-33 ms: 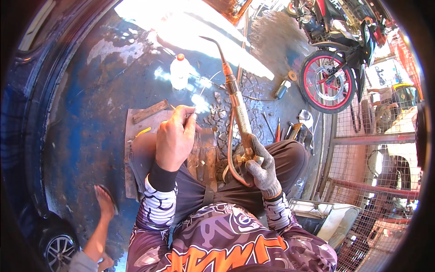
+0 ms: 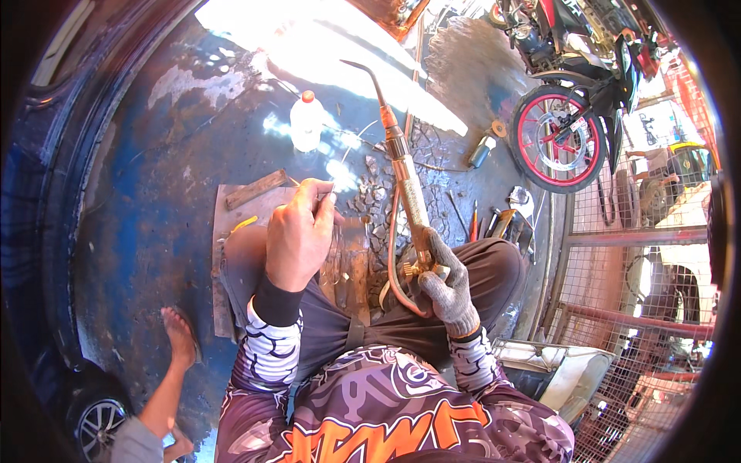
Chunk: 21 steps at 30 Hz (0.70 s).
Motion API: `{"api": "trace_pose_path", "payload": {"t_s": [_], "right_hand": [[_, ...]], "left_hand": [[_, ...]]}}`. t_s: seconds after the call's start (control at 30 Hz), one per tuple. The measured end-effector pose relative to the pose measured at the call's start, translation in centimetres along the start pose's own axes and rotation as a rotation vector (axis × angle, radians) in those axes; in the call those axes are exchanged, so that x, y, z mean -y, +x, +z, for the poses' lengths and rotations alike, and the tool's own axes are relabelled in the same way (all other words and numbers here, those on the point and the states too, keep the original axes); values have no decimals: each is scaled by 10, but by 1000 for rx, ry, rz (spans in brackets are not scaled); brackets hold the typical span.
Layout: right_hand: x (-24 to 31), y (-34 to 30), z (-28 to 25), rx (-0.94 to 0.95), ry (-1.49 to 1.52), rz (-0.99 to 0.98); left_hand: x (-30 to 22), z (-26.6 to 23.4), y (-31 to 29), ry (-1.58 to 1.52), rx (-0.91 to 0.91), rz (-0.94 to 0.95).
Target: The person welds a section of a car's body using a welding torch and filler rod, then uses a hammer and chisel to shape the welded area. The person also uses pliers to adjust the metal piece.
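Note:
My right hand (image 2: 449,293), in a grey knit glove, is wrapped round the lower end of a brass-coloured gas torch (image 2: 413,193). The torch points up and away, its thin bent tip far ahead; I see no flame. A reddish hose (image 2: 395,255) runs beside its handle. My bare left hand (image 2: 299,231) is raised over my left knee, thumb and forefinger pinched together. What they hold is too small to make out. Beyond these fingertips a thin pale line shows, and I cannot tell whether it is held. Between my knees lies a cracked, crumbly patch of floor (image 2: 370,189).
A white bottle with an orange cap (image 2: 306,123) stands ahead. A wooden block (image 2: 256,190) lies on a board at left. Motorcycle (image 2: 557,139) and wire mesh fence (image 2: 602,270) are at right. Another person's bare leg (image 2: 174,378) is at lower left, near a car wheel (image 2: 100,424).
The other person's foot and leg at lower left have shifted slightly. My hands and the torch show no clear movement.

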State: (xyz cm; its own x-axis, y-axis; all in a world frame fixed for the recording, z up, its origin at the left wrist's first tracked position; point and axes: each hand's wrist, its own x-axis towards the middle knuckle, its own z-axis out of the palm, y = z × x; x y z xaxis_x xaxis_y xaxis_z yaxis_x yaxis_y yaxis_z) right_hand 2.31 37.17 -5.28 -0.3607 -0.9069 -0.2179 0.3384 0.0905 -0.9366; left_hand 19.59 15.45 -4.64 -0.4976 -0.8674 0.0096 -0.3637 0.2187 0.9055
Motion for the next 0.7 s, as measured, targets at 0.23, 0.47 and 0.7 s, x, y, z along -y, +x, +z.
{"api": "trace_pose_path", "payload": {"t_s": [0.23,0.47,0.7], "right_hand": [[2,7,-18,-8,-38,22],[-11,12,-29,-123,-109,-93],[-8,12,-30,-156,-121,-56]], "left_hand": [[2,7,11,-17,37,-23],[1,12,13,-22,-7,-26],[-4,11,20,-199,-146,-46]]}}
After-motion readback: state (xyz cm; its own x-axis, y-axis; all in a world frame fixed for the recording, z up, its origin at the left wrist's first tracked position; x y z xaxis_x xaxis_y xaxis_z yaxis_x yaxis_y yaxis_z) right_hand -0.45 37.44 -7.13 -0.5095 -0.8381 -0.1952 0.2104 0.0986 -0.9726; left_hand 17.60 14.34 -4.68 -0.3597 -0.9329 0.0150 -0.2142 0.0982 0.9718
